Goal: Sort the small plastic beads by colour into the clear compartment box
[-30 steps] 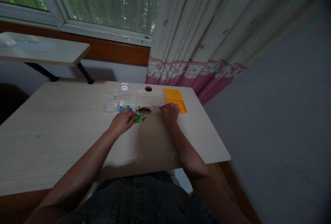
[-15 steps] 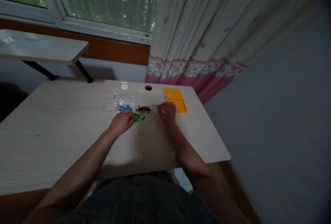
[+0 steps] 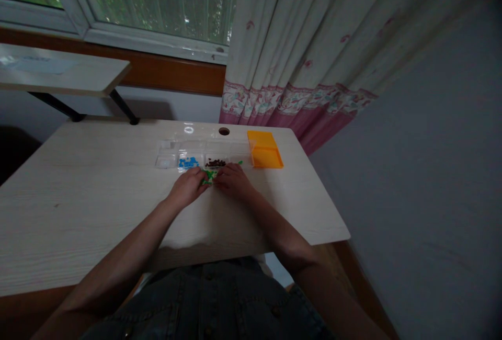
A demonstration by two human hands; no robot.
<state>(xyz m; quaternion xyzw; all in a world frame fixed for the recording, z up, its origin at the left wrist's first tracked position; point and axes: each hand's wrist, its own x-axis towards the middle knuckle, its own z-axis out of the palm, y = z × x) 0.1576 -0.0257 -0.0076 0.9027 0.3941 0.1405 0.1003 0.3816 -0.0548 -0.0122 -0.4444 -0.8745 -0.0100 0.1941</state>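
Small green pieces [image 3: 209,175], mixed with a few pale yellow ones, lie in a pile on the table between my two hands. My left hand [image 3: 189,185] rests at the pile's left side, fingers curled together against the green pieces. From the right, my right hand [image 3: 234,180] reaches to the pile with its fingers bent and closed; whatever is in either hand's fingertips is hidden. Just behind stands a clear plastic compartment box [image 3: 166,163]. Blue pieces [image 3: 189,162] fill one front compartment and dark brown pieces [image 3: 215,162] another. A green piece [image 3: 240,162] shows in the compartment to the right.
An open yellow-orange case [image 3: 267,157] lies at the box's right end. Behind the box is a round cable hole [image 3: 224,131] in the pale wooden table [image 3: 98,188]. A raised shelf [image 3: 58,76] stands at the back left; a curtain [image 3: 290,68] hangs behind.
My right hand has moved left and nearer, from the box's right compartment to the pile. A green piece now shows in that compartment. My left hand has stayed nearly in place.
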